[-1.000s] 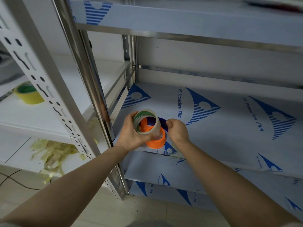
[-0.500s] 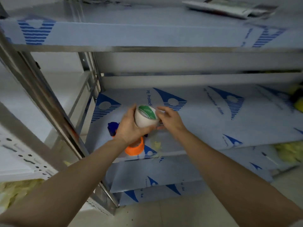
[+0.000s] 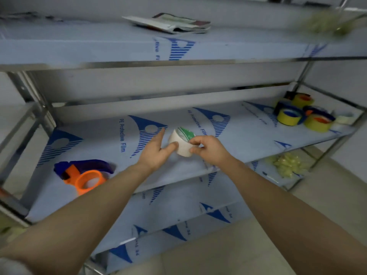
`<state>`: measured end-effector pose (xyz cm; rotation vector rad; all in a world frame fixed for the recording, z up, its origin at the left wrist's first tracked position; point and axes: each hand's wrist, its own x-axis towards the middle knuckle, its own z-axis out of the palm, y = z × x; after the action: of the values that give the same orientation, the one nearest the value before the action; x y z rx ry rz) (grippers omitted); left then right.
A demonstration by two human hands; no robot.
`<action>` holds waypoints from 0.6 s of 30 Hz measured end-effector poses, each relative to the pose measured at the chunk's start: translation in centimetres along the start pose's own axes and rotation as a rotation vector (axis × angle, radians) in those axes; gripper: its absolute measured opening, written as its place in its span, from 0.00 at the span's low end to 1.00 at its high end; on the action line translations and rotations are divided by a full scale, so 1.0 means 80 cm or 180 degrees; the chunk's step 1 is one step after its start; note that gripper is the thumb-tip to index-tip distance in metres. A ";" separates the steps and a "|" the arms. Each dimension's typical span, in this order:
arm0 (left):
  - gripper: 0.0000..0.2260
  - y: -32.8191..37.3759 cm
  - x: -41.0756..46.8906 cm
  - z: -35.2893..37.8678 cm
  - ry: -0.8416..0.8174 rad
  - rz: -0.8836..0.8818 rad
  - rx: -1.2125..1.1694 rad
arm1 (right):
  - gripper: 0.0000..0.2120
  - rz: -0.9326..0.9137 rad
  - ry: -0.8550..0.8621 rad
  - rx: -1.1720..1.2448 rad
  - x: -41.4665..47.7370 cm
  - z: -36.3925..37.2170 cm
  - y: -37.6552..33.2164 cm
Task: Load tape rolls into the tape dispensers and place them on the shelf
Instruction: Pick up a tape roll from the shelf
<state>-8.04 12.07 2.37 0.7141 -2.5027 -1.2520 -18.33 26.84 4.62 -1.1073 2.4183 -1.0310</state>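
Note:
A pale tape roll [image 3: 181, 142] with a green inner label hangs above the middle shelf [image 3: 238, 143]. My right hand [image 3: 208, 150] pinches the roll's right side with curled fingers. My left hand [image 3: 155, 150] is beside the roll, fingers nearly straight, its thumb touching the roll's left face. An orange and blue tape dispenser [image 3: 83, 173] lies on the shelf at the left, apart from both hands, with no roll visible in its orange hub.
Several yellow tape rolls and loaded dispensers [image 3: 303, 115] crowd the shelf's far right end. Papers [image 3: 168, 22] lie on the upper shelf. Crumpled yellowish tape scraps [image 3: 288, 164] sit on the lower shelf at right. Steel uprights [image 3: 29, 92] frame the rack.
The view swung right. The dispenser left my left hand and now lies on the shelf at left. The roll passed toward my right hand, and my left hand's fingers opened.

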 end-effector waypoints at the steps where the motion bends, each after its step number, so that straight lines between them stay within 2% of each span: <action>1: 0.32 0.017 0.003 0.020 -0.0029 0.0041 0.0300 | 0.14 0.0020 0.0049 -0.0222 -0.009 -0.021 0.016; 4: 0.30 0.070 0.014 0.085 -0.0152 0.0174 0.0966 | 0.15 0.0185 0.0202 -0.0667 -0.039 -0.084 0.070; 8: 0.28 0.143 0.028 0.174 -0.0344 0.0439 0.1423 | 0.16 0.0447 0.0443 -0.0894 -0.078 -0.161 0.143; 18: 0.28 0.289 0.071 0.346 -0.0745 0.0876 0.1747 | 0.17 0.0946 0.0939 -0.1070 -0.142 -0.301 0.291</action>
<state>-31.97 39.59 4.39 0.3136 -3.0450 -0.5808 -35.85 57.55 4.58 -0.6858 2.9610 -0.7525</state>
